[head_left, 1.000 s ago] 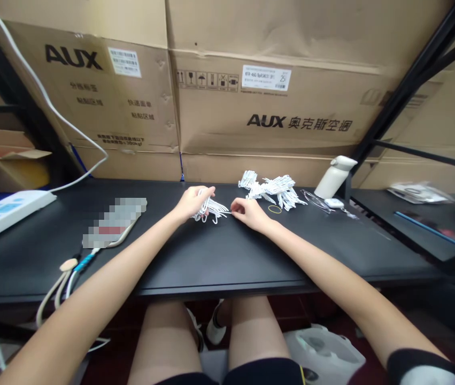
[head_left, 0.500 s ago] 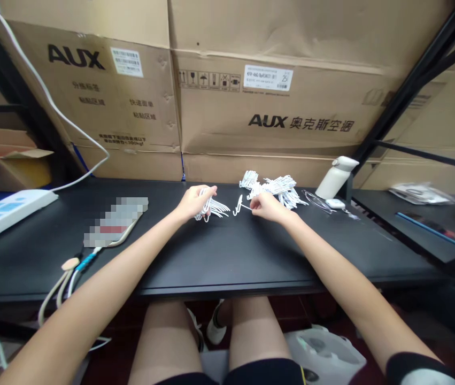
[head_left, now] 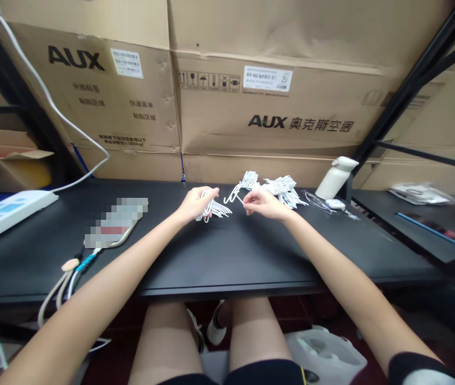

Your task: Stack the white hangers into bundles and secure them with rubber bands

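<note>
My left hand (head_left: pixel 192 203) is closed around a bundle of white hooks (head_left: pixel 213 208), held just above the black table (head_left: pixel 219 256). My right hand (head_left: pixel 263 203) pinches a single hook (head_left: pixel 234 193) between fingertips, lifted clear of the table, close beside the bundle. Behind the right hand lies a loose pile (head_left: pixel 279 188) of more hooks, with a white bottle (head_left: pixel 335 176) to its right.

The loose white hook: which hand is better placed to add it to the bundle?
Probably the right hand: it already pinches the loose hook, while the left hand holds the bundle.
</note>
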Motion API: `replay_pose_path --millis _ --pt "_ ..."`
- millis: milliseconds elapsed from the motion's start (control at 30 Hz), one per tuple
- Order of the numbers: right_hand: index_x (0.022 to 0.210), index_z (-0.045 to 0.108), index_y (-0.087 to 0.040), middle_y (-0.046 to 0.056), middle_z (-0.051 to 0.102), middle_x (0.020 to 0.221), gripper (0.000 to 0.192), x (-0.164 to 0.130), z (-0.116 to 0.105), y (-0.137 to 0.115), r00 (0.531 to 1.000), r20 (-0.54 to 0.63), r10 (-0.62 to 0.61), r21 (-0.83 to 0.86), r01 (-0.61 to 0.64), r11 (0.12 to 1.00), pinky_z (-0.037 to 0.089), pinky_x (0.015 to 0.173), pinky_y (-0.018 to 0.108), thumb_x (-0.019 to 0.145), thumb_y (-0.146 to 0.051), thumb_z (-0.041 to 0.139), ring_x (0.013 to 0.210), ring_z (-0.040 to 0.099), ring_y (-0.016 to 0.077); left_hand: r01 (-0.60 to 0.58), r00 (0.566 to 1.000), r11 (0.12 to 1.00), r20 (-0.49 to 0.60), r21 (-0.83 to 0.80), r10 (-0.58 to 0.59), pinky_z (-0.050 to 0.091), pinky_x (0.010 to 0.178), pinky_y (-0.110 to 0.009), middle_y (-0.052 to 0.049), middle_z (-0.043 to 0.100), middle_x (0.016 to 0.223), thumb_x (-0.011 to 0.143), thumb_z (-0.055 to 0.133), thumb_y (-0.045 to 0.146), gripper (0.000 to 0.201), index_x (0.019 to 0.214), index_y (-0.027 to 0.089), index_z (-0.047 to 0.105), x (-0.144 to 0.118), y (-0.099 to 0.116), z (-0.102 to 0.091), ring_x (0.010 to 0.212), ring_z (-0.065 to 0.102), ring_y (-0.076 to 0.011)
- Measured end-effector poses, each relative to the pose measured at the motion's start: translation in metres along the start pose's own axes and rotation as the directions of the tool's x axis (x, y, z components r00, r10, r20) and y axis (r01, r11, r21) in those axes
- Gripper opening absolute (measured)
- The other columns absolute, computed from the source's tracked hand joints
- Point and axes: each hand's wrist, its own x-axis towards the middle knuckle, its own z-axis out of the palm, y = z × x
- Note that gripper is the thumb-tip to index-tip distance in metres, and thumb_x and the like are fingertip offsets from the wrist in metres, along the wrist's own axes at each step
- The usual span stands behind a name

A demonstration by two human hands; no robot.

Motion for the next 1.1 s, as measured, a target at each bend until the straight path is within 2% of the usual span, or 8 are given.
replay_pose_path --millis 100,433,667,833,1100 --pt "0.078 0.059 -0.015 0.001 0.062 0.065 0.011 -0.001 0.004 -0.004 0.999 0.043 0.001 0.069 -0.004 0.998 0.054 0.066 0.028 0.074 -0.022 0.066 0.061 0.063 0.0125 -0.013 1.000 1.000 0.016 -0.001 0.013 0.037 0.034 -0.020 0.001 0.057 0.042 0.082 0.053 0.055 0.042 0.086 0.014 0.060 -0.001 0.000 0.001 0.033 0.052 -0.0129" --pt "0.079 0.062 -0.013 0.001 0.063 0.066 0.017 -0.004 0.011 -0.010 0.994 0.110 0.019 0.150 -0.036 0.988 0.055 0.064 0.028 0.069 -0.024 0.069 0.059 0.063 0.0123 -0.031 0.999 0.999 0.041 0.025 0.030 0.040 0.034 -0.021 0.000 0.060 0.047 0.082 0.052 0.056 0.042 0.087 0.015 0.062 -0.003 0.000 0.006 0.035 0.054 -0.0142" --pt "0.079 0.065 -0.011 0.001 0.064 0.063 0.020 -0.007 0.016 -0.019 0.995 0.094 0.021 0.158 -0.036 0.987 0.055 0.064 0.029 0.068 -0.027 0.070 0.057 0.063 0.0127 -0.028 0.999 1.000 0.019 0.008 0.027 0.041 0.034 -0.020 -0.001 0.061 0.053 0.082 0.054 0.054 0.039 0.084 0.015 0.062 -0.007 0.005 0.010 0.040 0.059 -0.0145" --pt "0.079 0.067 -0.011 0.001 0.064 0.065 0.021 -0.007 0.022 -0.019 0.995 0.099 -0.033 0.164 0.016 0.986 0.053 0.062 0.027 0.068 -0.029 0.071 0.057 0.062 0.0119 -0.038 0.999 0.999 0.029 0.015 0.038 0.042 0.035 -0.020 -0.002 0.064 0.055 0.081 0.054 0.056 0.043 0.088 0.014 0.063 -0.006 0.003 0.011 0.044 0.061 -0.0162" --pt "0.079 0.067 -0.012 0.002 0.064 0.069 0.027 -0.006 0.030 -0.016 0.997 0.030 -0.076 0.157 0.070 0.985 0.053 0.058 0.027 0.069 -0.037 0.071 0.056 0.059 0.0112 -0.029 0.999 1.000 0.015 -0.008 0.029 0.042 0.035 -0.021 -0.004 0.065 0.055 0.080 0.056 0.056 0.044 0.089 0.013 0.063 -0.006 0.003 0.010 0.042 0.059 -0.0154"
